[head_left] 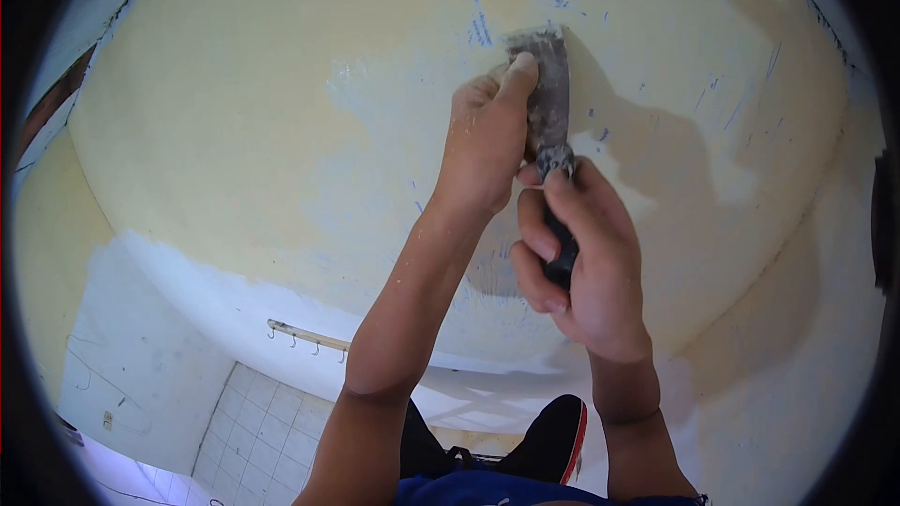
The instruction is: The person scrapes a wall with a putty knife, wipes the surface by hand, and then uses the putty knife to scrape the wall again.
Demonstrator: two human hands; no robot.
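A putty knife (549,84) with a broad grey blade and a black handle points upward against the yellow wall (253,103). My right hand (591,253) wraps round its handle. Higher up, my left hand (492,122) grips the blade's left side, the thumb lying on its face and the other fingers partly hidden. Pale residue clings to the blade's top edge, which meets the wall. Around the blade, the paint shows whitish scraped patches and small blue-grey marks.
Below the yellow paint runs a white band with a hook rail (309,335). Far down lies a tiled floor (253,422). My dark shoe (553,431) with a red-edged sole shows at the bottom, high above that floor. Roof edges border the upper corners.
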